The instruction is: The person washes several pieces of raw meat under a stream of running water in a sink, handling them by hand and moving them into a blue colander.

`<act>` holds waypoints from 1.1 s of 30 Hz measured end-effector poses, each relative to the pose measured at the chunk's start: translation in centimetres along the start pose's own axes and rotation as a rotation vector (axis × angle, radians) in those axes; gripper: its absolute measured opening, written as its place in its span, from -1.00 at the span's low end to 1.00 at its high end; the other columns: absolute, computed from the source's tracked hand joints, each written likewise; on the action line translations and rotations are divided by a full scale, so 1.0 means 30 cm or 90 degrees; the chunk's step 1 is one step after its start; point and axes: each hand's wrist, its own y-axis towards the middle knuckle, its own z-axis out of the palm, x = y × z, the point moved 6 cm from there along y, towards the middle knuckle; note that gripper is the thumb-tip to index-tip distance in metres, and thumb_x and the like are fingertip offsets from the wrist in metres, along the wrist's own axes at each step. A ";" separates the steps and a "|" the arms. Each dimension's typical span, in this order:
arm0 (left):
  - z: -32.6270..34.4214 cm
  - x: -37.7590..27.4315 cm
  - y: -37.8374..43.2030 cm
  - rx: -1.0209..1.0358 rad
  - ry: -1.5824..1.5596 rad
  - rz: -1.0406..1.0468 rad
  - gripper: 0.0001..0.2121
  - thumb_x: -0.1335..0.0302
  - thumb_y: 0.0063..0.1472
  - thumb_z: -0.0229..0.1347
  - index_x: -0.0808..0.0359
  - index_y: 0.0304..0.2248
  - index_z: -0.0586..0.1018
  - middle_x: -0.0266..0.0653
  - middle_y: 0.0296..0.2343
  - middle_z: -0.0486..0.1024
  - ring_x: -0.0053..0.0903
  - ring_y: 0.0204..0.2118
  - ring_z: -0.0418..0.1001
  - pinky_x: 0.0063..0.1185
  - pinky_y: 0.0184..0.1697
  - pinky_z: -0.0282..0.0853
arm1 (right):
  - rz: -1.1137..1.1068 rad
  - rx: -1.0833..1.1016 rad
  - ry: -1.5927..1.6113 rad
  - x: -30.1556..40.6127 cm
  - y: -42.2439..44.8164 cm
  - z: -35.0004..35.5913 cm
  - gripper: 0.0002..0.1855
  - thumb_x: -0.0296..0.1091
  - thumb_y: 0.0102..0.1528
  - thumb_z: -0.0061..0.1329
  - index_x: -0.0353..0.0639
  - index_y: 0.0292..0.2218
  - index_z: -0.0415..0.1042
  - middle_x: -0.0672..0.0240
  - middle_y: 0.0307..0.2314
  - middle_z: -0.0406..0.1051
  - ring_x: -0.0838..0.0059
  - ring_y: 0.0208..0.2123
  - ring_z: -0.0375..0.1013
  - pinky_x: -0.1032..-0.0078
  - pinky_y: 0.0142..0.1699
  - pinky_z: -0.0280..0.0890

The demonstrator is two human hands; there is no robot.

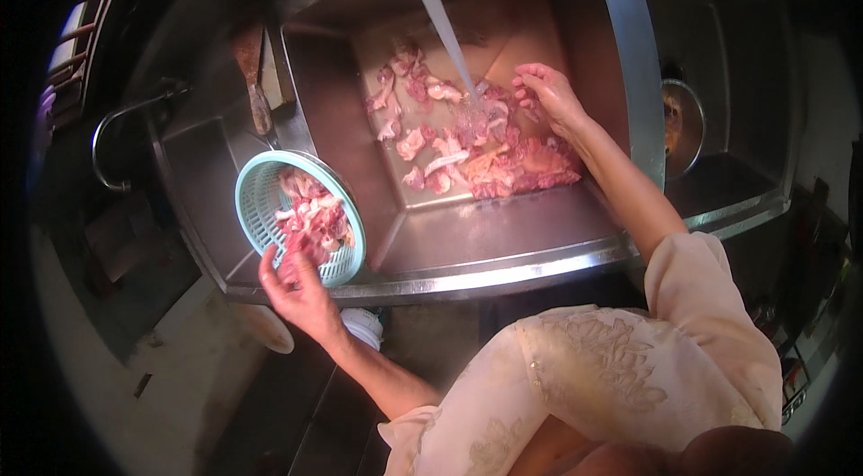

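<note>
My left hand is at the near rim of a light blue plastic colander, its fingers around a piece of raw meat. More cut raw meat lies inside the colander, which sits tilted on the left edge of the basin. Over the right part of the metal sink basin is my right hand, fingers curled; whether something small is between them is unclear. Beneath and beside it, many pieces of raw meat lie on the basin floor. A stream of water falls from above onto them.
A worn tool with a wooden handle lies on the ledge left of the basin. A curved metal pipe stands farther left. To the right, past the metal divider, a round bowl sits in another basin. A white bucket is below the front edge.
</note>
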 end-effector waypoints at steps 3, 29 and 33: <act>0.047 -0.007 -0.030 0.080 0.526 0.140 -0.43 0.34 0.02 0.16 0.26 0.04 0.28 0.05 -0.05 0.29 -0.20 0.06 0.20 -0.22 0.14 -0.08 | -0.062 0.014 -0.030 0.073 0.034 0.021 -0.79 -0.43 0.12 -0.18 -0.27 -0.18 0.28 0.36 -0.40 0.36 0.69 -0.47 0.35 0.73 -0.38 0.31; 0.898 0.474 -0.296 0.747 0.392 0.078 -0.55 0.36 0.02 0.11 0.19 -0.05 0.37 0.05 -0.39 0.47 -0.08 -0.29 0.43 -0.27 -0.23 0.32 | -0.287 0.195 0.290 0.762 0.306 0.318 -0.84 -0.40 0.05 -0.17 -0.22 -0.37 0.43 0.32 -0.49 0.43 0.48 -0.43 0.40 0.56 -0.21 0.30; 0.985 0.628 -0.193 0.574 0.332 0.053 -0.56 0.39 -0.01 0.12 0.23 -0.09 0.39 0.02 -0.35 0.43 -0.09 -0.26 0.39 -0.32 -0.17 0.31 | -0.417 0.007 -0.004 0.515 0.289 0.157 -0.66 -0.51 0.02 -0.13 -0.35 -0.12 0.32 0.26 -0.35 0.43 0.44 -0.33 0.42 0.55 -0.15 0.31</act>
